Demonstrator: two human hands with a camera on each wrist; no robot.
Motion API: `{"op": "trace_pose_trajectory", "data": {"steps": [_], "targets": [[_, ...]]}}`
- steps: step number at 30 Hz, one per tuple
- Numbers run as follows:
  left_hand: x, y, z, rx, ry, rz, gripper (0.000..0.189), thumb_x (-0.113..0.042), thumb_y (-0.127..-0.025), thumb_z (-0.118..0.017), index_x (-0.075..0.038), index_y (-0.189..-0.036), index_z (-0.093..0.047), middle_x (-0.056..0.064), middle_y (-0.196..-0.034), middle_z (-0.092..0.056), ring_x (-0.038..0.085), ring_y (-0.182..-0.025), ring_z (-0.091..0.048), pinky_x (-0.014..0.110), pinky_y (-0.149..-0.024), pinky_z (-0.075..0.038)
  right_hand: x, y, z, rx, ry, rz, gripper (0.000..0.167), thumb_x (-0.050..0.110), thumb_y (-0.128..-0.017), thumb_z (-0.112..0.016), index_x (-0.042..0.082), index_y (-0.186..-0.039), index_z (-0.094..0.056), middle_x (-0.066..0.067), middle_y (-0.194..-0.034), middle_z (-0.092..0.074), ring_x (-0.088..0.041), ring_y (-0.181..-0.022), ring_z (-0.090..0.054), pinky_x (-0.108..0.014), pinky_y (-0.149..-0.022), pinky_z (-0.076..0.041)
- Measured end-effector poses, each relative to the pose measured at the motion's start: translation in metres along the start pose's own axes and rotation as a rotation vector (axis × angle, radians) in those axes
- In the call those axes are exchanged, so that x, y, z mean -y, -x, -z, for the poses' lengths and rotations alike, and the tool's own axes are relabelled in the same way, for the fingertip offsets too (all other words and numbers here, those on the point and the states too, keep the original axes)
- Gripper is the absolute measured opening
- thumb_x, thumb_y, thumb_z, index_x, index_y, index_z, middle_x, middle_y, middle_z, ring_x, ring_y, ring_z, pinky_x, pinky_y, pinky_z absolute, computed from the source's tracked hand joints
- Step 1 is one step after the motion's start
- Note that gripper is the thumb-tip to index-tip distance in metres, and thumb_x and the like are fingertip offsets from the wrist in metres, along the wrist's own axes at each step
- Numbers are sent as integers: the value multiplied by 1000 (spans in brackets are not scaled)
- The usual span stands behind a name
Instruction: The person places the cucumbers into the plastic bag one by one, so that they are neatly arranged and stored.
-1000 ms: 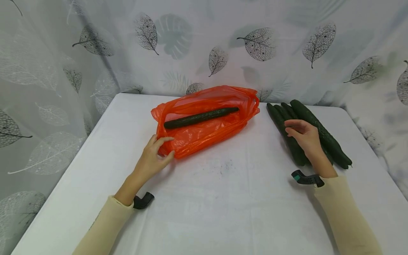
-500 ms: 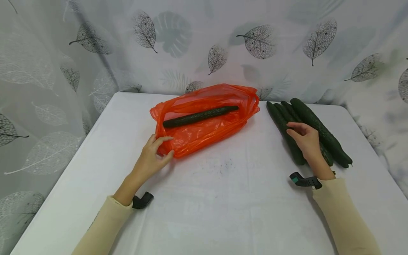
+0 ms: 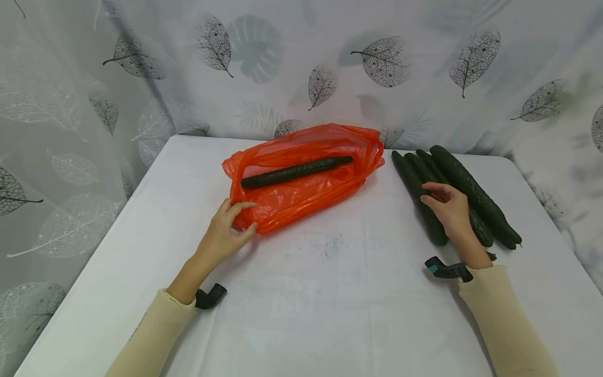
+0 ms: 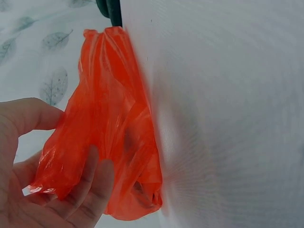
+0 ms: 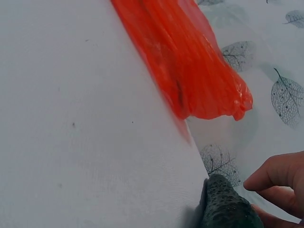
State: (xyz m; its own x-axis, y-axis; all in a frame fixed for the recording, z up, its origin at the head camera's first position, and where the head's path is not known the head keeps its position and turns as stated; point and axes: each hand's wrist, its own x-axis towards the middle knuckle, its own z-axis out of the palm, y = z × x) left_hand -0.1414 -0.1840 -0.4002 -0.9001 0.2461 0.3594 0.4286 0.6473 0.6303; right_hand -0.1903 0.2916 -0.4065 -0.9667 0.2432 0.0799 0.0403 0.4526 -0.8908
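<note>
In the head view my left hand [image 3: 226,233] lies at the near left corner of an orange-red plastic bag [image 3: 301,201], thumb and fingers spread apart against the film. One dark green cucumber [image 3: 297,173] lies along the bag. My right hand [image 3: 449,209] is over a group of cucumbers [image 3: 490,209] at the right, fingers bent, a gap between thumb and index finger. Beneath its fingertips is the leftmost cucumber [image 3: 426,222]. From the right wrist, a cucumber end [image 5: 228,204] shows beside the fingers [image 5: 275,173]; whatever lies under the palm is hidden.
A white cloth covers the table [image 3: 320,303], with small dark marks [image 3: 330,243] near its middle. Behind and at both sides hangs a leaf-patterned curtain [image 3: 282,57]. A black wrist device [image 3: 447,269] sits at the right wrist, another [image 3: 210,297] at the left.
My right hand has shifted slightly left and nearer, and the leftmost cucumber has slid a little left. A cucumber tip now shows under the right wrist. My left hand and the bag are still.
</note>
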Motion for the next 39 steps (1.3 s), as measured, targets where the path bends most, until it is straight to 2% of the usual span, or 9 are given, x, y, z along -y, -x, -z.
{"op": "trace_pose_trajectory", "data": {"steps": [2,4,8,12,15,18,24,31,39], "targets": [[0,0,0,0,-1,-1,41,-10,-83,-72,-4,-122,-62,14,-109,-50,23,-89,-51,39,-71,-49,1,0,-2,15,26,-6,39,14,-92,-65,-2,-127,-58,13,-111,-57,1,-97,-50,-5,-76,-43],[0,0,0,1,-2,-4,41,-10,-83,-72,-4,-122,-62,14,-109,-50,23,-88,-50,39,-70,-49,2,0,-4,29,66,-12,41,15,-92,-65,-1,-130,-57,1,-120,-58,-2,-99,-50,-6,-75,-42],[0,0,0,8,2,-8,41,-10,-83,-72,-4,-123,-62,15,-111,-50,24,-88,-51,41,-70,-49,4,-4,-7,83,131,-37,48,15,-93,-62,-1,-137,-50,-20,-141,-47,-23,-115,-49,-12,-78,-41],[-1,0,1,16,7,-6,41,-10,-84,-72,-3,-123,-61,15,-113,-50,25,-91,-51,41,-71,-50,5,-9,-9,153,165,-66,57,16,-94,-61,1,-145,-40,-26,-149,-36,-40,-127,-40,-39,-93,-44],[0,0,1,21,7,-6,41,-10,-84,-72,-3,-123,-61,16,-113,-50,26,-93,-51,41,-72,-50,5,-13,-9,204,216,-65,63,16,-94,-61,0,-148,-33,-29,-150,-31,-47,-132,-33,-59,-103,-35],[1,1,1,23,7,-6,40,-9,-84,-72,-3,-123,-61,16,-114,-50,27,-94,-52,41,-73,-51,5,-18,-10,247,292,-49,68,18,-94,-61,-1,-149,-28,-33,-149,-29,-51,-133,-30,-65,-105,-29],[1,1,0,20,18,-4,41,-9,-83,-73,-3,-122,-61,16,-114,-50,28,-97,-51,42,-75,-51,7,-29,-14,256,362,-6,68,15,-92,-62,-7,-146,-27,-37,-144,-31,-53,-131,-32,-67,-103,-30],[0,1,0,25,11,2,40,-10,-84,-72,-3,-122,-62,15,-113,-50,27,-95,-52,40,-73,-51,4,-32,-19,186,341,48,58,13,-90,-65,-5,-139,-39,-35,-140,-40,-51,-128,-39,-64,-102,-34],[0,1,1,32,6,13,40,-10,-84,-72,-4,-123,-62,14,-111,-50,24,-90,-51,38,-69,-51,4,-32,-20,146,320,58,55,11,-89,-67,-6,-137,-44,-34,-138,-44,-50,-126,-42,-63,-100,-36]]}}
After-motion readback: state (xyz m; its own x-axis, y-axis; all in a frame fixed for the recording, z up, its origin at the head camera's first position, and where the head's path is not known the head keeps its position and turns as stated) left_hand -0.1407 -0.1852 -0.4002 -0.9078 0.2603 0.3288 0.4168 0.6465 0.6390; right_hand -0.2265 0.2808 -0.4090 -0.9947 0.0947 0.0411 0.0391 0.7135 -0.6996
